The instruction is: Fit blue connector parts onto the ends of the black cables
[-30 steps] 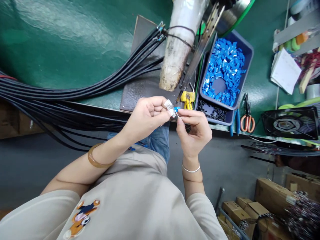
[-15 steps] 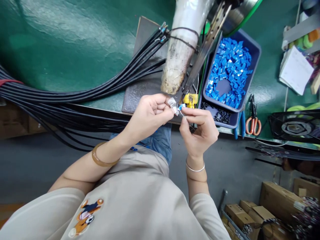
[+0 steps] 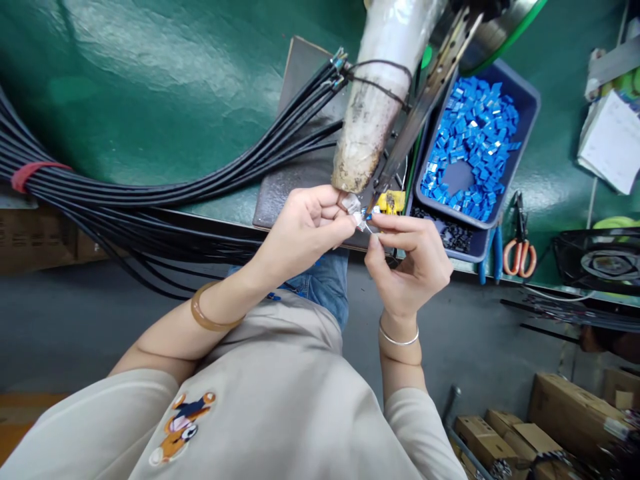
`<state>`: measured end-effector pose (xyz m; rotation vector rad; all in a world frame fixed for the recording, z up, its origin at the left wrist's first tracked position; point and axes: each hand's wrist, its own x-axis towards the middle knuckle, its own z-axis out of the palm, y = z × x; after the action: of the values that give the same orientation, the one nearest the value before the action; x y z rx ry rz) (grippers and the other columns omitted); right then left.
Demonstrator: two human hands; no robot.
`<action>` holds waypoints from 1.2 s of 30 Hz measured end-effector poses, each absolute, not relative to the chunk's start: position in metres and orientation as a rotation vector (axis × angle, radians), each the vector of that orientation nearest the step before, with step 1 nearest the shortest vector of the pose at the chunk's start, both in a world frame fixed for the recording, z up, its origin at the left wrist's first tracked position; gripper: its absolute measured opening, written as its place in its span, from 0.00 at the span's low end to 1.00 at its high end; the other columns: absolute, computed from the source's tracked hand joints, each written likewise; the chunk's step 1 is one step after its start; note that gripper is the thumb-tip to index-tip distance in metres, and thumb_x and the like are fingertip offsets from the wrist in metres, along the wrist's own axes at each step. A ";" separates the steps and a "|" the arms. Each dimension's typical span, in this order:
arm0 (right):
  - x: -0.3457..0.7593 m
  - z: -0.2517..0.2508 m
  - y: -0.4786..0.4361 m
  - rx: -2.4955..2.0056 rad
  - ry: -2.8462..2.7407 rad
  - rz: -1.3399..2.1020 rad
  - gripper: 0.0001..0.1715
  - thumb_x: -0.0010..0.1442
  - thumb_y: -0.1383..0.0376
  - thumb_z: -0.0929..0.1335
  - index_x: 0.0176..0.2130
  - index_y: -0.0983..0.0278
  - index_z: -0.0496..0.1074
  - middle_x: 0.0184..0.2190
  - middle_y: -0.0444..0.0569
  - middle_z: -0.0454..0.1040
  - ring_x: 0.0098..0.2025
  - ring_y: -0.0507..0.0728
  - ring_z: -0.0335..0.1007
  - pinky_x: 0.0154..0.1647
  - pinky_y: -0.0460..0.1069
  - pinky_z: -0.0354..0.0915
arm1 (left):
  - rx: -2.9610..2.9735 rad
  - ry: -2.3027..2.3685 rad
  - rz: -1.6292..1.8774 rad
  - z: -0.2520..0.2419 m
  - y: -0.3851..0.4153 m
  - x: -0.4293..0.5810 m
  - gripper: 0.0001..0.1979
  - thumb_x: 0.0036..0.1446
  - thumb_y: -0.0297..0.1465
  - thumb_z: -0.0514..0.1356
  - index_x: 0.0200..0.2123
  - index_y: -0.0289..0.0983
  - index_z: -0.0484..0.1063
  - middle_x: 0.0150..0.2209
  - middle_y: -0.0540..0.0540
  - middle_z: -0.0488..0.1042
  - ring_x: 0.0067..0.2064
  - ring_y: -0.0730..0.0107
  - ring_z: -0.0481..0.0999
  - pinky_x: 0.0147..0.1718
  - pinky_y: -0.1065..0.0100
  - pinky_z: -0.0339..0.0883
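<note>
My left hand (image 3: 305, 230) is closed in a pinch on a small clear plastic connector (image 3: 351, 203) at the bench's front edge. My right hand (image 3: 413, 257) meets it from the right, thumb and forefinger pinched on a tiny blue part (image 3: 371, 211) with thin metal leads, pressed against the connector. Both hands sit just below the tip of a wrapped whitish tool (image 3: 373, 113) and a slanted metal arm (image 3: 417, 110). A small yellow piece (image 3: 391, 201) lies right behind my fingers.
A blue tray (image 3: 525, 107) full of several small blue parts stands right of the tool. A thick bundle of black cables (image 3: 150, 193) sweeps in from the left over the green bench (image 3: 150, 87). Orange-handled scissors (image 3: 520, 243) and blue-handled pliers (image 3: 493, 250) lie right. Cardboard boxes (image 3: 565, 407) sit on the floor.
The view has shifted, so everything sits further right in the picture. My hands stay pinched together on the connector and blue part, now a little closer to the tool's tip.
</note>
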<state>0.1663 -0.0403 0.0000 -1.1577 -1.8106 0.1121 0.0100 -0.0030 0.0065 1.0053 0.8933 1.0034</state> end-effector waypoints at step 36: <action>0.163 0.003 -0.042 -1.195 -1.782 0.124 0.12 0.55 0.77 0.71 0.34 0.61 0.70 0.34 0.44 0.79 0.38 0.53 0.78 0.39 0.50 0.74 | 1.005 0.895 0.920 0.005 -0.005 0.007 0.06 0.50 0.23 0.60 0.23 0.35 0.66 0.15 0.55 0.65 0.18 0.84 0.60 0.19 0.78 0.53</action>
<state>0.1632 -0.0425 0.0032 -1.1947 -1.7815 0.1238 0.0072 -0.0051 0.0055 1.0054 0.8950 0.9195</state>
